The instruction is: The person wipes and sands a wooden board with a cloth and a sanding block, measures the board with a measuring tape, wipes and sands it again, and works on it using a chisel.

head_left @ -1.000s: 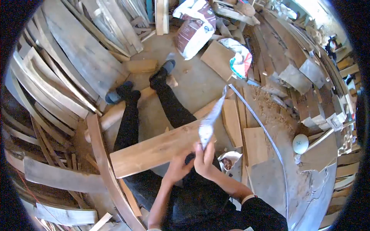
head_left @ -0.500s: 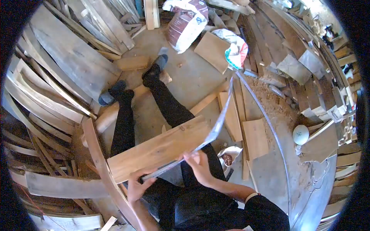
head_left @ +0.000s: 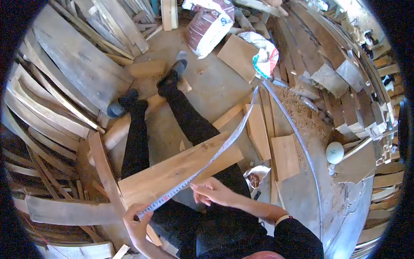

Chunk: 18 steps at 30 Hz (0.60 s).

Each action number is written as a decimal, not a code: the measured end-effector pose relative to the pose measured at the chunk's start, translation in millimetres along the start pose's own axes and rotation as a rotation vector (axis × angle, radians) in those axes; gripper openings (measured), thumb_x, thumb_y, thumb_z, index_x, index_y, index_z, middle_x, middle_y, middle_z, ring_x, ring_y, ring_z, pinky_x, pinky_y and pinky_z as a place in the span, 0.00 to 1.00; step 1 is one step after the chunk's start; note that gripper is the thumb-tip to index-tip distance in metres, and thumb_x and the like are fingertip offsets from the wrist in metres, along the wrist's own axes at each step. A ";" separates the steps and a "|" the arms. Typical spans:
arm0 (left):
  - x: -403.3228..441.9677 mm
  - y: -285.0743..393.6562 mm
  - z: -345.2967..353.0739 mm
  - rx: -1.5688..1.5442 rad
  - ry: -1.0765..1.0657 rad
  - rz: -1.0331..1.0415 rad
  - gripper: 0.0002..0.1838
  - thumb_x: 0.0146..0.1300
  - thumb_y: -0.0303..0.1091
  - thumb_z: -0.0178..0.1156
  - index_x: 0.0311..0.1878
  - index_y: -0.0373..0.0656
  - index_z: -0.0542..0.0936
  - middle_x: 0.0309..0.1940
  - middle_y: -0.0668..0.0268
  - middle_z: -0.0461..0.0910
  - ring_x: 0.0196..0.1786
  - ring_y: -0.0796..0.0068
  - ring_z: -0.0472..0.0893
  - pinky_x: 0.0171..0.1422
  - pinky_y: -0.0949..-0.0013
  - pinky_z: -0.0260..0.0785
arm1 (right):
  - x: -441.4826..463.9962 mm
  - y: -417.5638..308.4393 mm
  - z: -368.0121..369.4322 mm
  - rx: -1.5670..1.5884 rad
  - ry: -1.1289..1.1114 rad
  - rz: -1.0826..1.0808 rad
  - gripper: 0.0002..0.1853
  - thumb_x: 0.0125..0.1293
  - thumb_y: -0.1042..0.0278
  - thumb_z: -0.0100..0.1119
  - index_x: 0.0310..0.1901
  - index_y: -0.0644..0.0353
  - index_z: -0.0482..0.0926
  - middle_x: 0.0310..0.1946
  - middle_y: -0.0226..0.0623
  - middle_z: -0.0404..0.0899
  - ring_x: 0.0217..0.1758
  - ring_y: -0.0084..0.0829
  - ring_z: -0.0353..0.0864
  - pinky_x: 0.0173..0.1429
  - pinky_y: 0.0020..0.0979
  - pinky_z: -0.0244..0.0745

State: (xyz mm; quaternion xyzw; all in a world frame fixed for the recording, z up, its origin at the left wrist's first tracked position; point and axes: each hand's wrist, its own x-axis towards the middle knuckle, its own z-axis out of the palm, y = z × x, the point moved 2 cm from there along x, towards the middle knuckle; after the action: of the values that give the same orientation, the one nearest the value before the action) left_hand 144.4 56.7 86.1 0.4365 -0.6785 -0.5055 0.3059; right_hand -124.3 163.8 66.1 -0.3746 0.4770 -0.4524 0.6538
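Observation:
A wooden board (head_left: 168,177) lies across my thighs. A pale measuring tape (head_left: 202,169) with printed numbers runs slantwise over it, from the lower left up to the right. My left hand (head_left: 137,222) pinches the numbered end of the tape at the board's lower-left corner. Just below the tape, near the board's lower edge, my right hand (head_left: 213,192) has its fingers loosely bent and partly apart, with nothing visible in them. Its fingertips are close to the tape; whether they touch it I cannot tell.
Beyond the board, the tape bends and trails down the right side. Boards (head_left: 284,157) lie on the floor to the right, near a white container (head_left: 258,177) and a round pale object (head_left: 335,152). Stacked planks (head_left: 77,60) flank me. Sacks (head_left: 211,28) stand ahead.
My left hand has moved down and left with the tape's end. The right hand has shifted down and left, off its pinch on the tape. The tape now lies lower across the board.

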 end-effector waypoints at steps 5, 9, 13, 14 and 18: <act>-0.1 8.4 -5.1 0.085 0.019 0.005 0.14 0.48 0.22 0.72 0.41 0.37 0.86 0.36 0.62 0.84 0.41 0.73 0.79 0.45 0.74 0.67 | -1.6 -42.1 -44.3 -0.204 0.296 -0.296 0.19 0.77 0.56 0.50 0.35 0.63 0.80 0.27 0.32 0.80 0.27 0.19 0.75 0.31 0.25 0.71; -4.9 5.8 -5.6 0.097 0.051 0.121 0.12 0.49 0.19 0.70 0.39 0.38 0.87 0.32 0.63 0.83 0.38 0.73 0.80 0.41 0.73 0.68 | 35.5 -62.8 -124.9 -0.916 0.808 -0.500 0.20 0.76 0.54 0.48 0.38 0.63 0.81 0.31 0.41 0.84 0.37 0.39 0.83 0.42 0.41 0.75; -8.6 22.2 -5.7 0.138 0.073 0.139 0.12 0.48 0.16 0.69 0.37 0.39 0.87 0.31 0.62 0.83 0.37 0.72 0.80 0.40 0.73 0.68 | 47.7 -49.2 -190.0 -1.335 0.761 -0.282 0.28 0.76 0.47 0.43 0.30 0.63 0.82 0.27 0.45 0.84 0.34 0.49 0.84 0.42 0.46 0.75; -10.1 21.8 -7.2 0.166 0.119 0.197 0.12 0.47 0.15 0.69 0.36 0.39 0.87 0.31 0.62 0.84 0.36 0.72 0.80 0.40 0.73 0.68 | 43.9 -44.9 -199.6 -1.336 0.751 -0.279 0.28 0.76 0.47 0.43 0.30 0.63 0.82 0.27 0.45 0.84 0.34 0.49 0.84 0.42 0.46 0.75; -12.0 19.5 -12.6 0.249 0.218 0.316 0.10 0.46 0.14 0.69 0.31 0.39 0.84 0.30 0.62 0.83 0.32 0.72 0.80 0.36 0.74 0.68 | 26.1 -23.3 -230.0 -0.982 0.659 -0.105 0.25 0.75 0.49 0.46 0.29 0.61 0.82 0.20 0.42 0.80 0.27 0.47 0.79 0.37 0.45 0.72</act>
State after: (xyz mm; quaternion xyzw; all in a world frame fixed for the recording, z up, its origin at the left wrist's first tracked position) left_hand 154.8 64.3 108.8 0.4110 -0.7586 -0.3136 0.3966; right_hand -347.7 118.4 19.4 -0.4961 0.7894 -0.3027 0.1980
